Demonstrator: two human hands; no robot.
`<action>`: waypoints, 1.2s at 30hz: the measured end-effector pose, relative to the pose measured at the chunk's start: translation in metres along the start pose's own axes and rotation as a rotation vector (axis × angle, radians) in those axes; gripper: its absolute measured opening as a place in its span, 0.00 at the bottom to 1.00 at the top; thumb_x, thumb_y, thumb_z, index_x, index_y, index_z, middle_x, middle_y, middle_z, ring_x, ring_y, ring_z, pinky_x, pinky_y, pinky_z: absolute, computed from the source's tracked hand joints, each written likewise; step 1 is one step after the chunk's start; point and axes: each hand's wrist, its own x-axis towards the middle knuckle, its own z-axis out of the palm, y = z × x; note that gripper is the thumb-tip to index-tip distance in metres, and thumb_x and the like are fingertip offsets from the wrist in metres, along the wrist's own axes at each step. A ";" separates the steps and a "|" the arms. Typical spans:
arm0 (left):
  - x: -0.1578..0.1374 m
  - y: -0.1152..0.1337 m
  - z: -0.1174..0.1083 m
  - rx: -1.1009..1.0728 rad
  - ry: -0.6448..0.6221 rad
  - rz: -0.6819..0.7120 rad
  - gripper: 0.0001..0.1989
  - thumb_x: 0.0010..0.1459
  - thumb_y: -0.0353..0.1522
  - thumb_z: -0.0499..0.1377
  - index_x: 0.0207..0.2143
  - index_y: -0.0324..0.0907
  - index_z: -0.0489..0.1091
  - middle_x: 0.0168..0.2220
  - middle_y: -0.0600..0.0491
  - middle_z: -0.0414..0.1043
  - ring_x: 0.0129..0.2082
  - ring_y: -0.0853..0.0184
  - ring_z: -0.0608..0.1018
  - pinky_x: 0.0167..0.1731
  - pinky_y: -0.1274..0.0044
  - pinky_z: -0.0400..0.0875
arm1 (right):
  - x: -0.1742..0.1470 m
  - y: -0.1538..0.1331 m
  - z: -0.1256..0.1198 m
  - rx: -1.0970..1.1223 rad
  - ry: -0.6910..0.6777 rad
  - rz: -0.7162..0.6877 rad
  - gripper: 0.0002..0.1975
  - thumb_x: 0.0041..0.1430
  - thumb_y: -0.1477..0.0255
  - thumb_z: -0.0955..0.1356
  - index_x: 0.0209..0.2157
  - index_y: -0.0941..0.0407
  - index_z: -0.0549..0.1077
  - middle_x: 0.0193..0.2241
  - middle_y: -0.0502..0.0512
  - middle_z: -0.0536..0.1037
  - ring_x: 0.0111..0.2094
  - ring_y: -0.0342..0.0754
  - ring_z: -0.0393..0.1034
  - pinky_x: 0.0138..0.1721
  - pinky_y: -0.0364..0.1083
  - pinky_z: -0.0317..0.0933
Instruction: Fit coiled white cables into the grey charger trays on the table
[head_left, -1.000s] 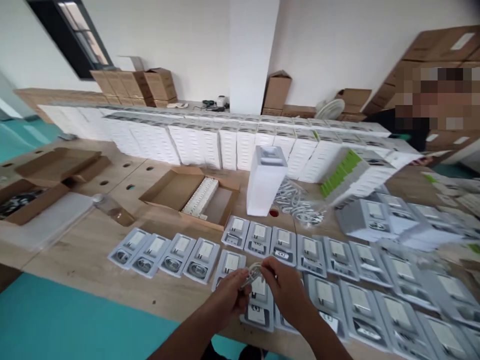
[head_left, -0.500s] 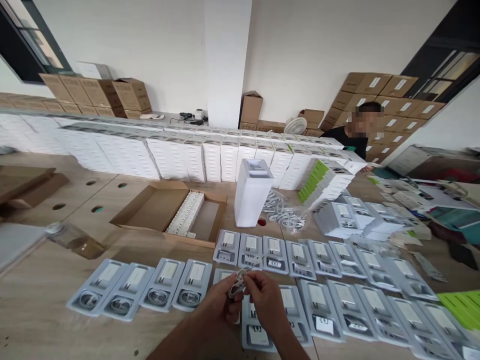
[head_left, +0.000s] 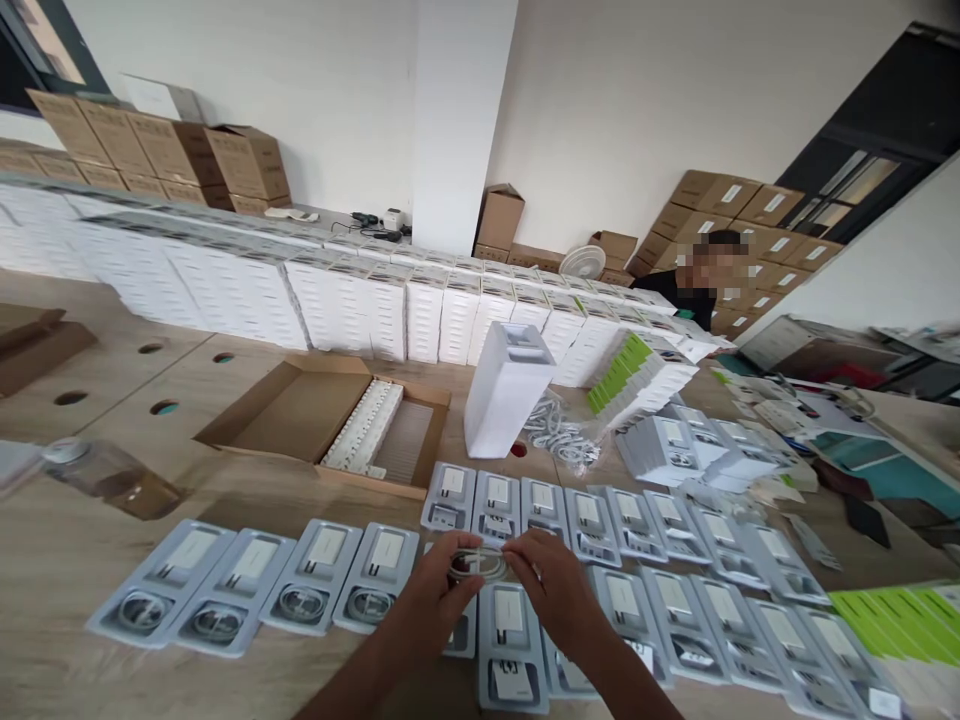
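"While we lean over the wooden table (head_left: pixel 225 690), what do we hold?"

"1 coiled pale cable (head_left: pixel 491 572), raised above the front row of trays (head_left: pixel 525 648). Our left hand (head_left: pixel 431 590) curls partly closed around its left side; our right hand (head_left: pixel 551 580) pinches the opposite edge, fingers bent."

"Why both hands?"

"Probably to keep the loops gathered; we cannot make out a tie."

"And the 4 plastic trays (head_left: pixel 289 578) at left?"

"Side by side, each with a white power adapter (head_left: pixel 325 547) in its upper compartment and a coil (head_left: pixel 301 603) in its lower, presumably spread so we can see into every 1."

"The other cables (head_left: pixel 555 428)?"

"Heaped with clear plastic (head_left: pixel 583 456) beside the tall stack of nested trays (head_left: pixel 502 400), likely placed there for easy reach."
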 end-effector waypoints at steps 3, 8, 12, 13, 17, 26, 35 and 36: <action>0.003 -0.006 0.000 -0.169 -0.073 -0.132 0.22 0.58 0.41 0.57 0.52 0.42 0.63 0.31 0.53 0.69 0.27 0.69 0.69 0.26 0.78 0.63 | -0.005 -0.005 0.007 0.042 0.048 -0.010 0.12 0.67 0.68 0.60 0.37 0.54 0.73 0.33 0.54 0.73 0.37 0.49 0.67 0.37 0.47 0.60; 0.004 -0.012 -0.003 -0.193 -0.124 -0.230 0.18 0.60 0.40 0.52 0.45 0.37 0.68 0.25 0.54 0.68 0.20 0.71 0.67 0.19 0.79 0.58 | -0.007 -0.002 0.015 -0.064 0.002 -0.135 0.10 0.67 0.71 0.60 0.38 0.54 0.72 0.35 0.54 0.73 0.38 0.49 0.67 0.40 0.48 0.58; 0.001 -0.013 -0.002 0.104 0.021 -0.116 0.18 0.63 0.39 0.48 0.48 0.42 0.70 0.22 0.56 0.68 0.21 0.69 0.69 0.24 0.77 0.61 | -0.004 0.002 0.020 -0.323 -0.046 -0.164 0.08 0.63 0.76 0.63 0.33 0.55 0.73 0.32 0.55 0.74 0.36 0.51 0.67 0.39 0.50 0.56; 0.001 -0.014 -0.001 0.173 0.045 -0.083 0.18 0.64 0.39 0.47 0.49 0.43 0.70 0.23 0.56 0.69 0.23 0.68 0.70 0.27 0.76 0.62 | -0.004 0.002 0.022 -0.371 -0.038 -0.147 0.08 0.62 0.77 0.63 0.31 0.55 0.72 0.31 0.56 0.74 0.36 0.52 0.67 0.38 0.50 0.55; 0.002 -0.027 0.002 0.390 0.133 0.013 0.18 0.65 0.36 0.45 0.49 0.42 0.70 0.28 0.52 0.71 0.28 0.65 0.73 0.34 0.73 0.65 | -0.005 -0.004 0.030 -0.201 -0.026 0.089 0.08 0.62 0.72 0.63 0.29 0.54 0.69 0.26 0.52 0.73 0.29 0.49 0.67 0.29 0.46 0.52; 0.000 -0.044 0.014 0.233 0.185 0.012 0.17 0.64 0.37 0.46 0.47 0.43 0.71 0.31 0.52 0.73 0.28 0.66 0.73 0.33 0.74 0.65 | -0.002 -0.011 0.076 0.643 0.200 0.374 0.13 0.65 0.61 0.60 0.32 0.55 0.66 0.24 0.49 0.72 0.26 0.46 0.69 0.30 0.44 0.60; -0.005 -0.063 0.011 -0.076 0.122 -0.161 0.20 0.61 0.39 0.51 0.50 0.38 0.69 0.23 0.55 0.68 0.24 0.68 0.70 0.25 0.78 0.61 | -0.026 0.004 0.093 0.461 0.229 0.363 0.11 0.58 0.64 0.65 0.32 0.58 0.73 0.29 0.54 0.74 0.32 0.49 0.69 0.35 0.47 0.60; -0.007 -0.062 0.009 -0.020 0.082 -0.157 0.19 0.61 0.39 0.51 0.49 0.39 0.70 0.23 0.55 0.69 0.25 0.68 0.70 0.26 0.78 0.62 | -0.029 0.007 0.092 0.390 0.254 0.343 0.09 0.56 0.66 0.67 0.34 0.58 0.73 0.32 0.55 0.75 0.33 0.49 0.69 0.38 0.48 0.60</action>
